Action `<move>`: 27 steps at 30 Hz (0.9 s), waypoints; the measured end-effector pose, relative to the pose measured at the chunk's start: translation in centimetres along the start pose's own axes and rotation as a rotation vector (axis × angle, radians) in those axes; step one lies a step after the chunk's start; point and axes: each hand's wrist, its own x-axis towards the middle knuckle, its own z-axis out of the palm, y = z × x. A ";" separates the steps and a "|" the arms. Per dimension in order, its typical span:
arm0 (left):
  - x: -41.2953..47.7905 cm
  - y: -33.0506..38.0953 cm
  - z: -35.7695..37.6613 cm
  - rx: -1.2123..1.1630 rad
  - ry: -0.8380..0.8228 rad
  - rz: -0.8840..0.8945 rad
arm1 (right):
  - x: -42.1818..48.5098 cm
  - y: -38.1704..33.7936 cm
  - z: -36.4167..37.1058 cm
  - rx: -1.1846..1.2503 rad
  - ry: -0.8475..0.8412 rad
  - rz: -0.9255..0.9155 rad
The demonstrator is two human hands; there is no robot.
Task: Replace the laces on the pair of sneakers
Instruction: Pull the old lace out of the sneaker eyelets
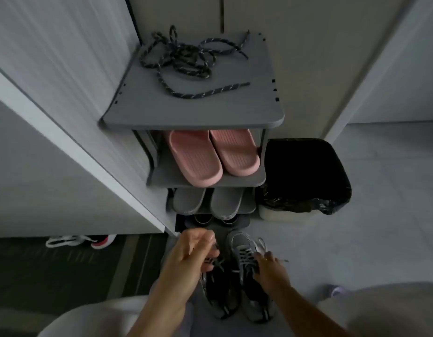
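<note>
Two grey and black sneakers stand side by side on the floor in front of the shoe rack. My left hand (193,254) is over the left sneaker (220,288) and pinches its grey lace near the toe end. My right hand (271,268) rests on the right sneaker (247,254) with its fingers curled into the lacing; whether they hold a lace I cannot tell. A tangle of dark speckled rope laces (186,62) lies on the rack's top shelf (193,113).
The grey shoe rack holds pink slippers (210,156), grey slippers (208,200) and dark shoes below. A bin with a black bag (305,176) stands to its right. A white and red sneaker (81,240) lies under the cabinet at left. My knees frame the bottom.
</note>
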 end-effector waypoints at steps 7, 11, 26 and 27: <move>1.6 -0.4 0.1 0.132 -0.089 -0.038 | 0.3 -1.1 -0.4 -0.203 0.150 -0.081; 2.1 -0.4 0.7 0.276 -0.120 -0.013 | -3.0 -1.4 -1.9 -0.148 0.173 -0.105; -5.8 4.1 3.5 -0.030 -0.173 0.079 | -22.8 -4.7 -17.7 0.143 0.860 -0.532; -6.4 4.9 3.4 -0.094 -0.164 0.095 | -23.6 -5.0 -18.2 0.139 0.903 -0.566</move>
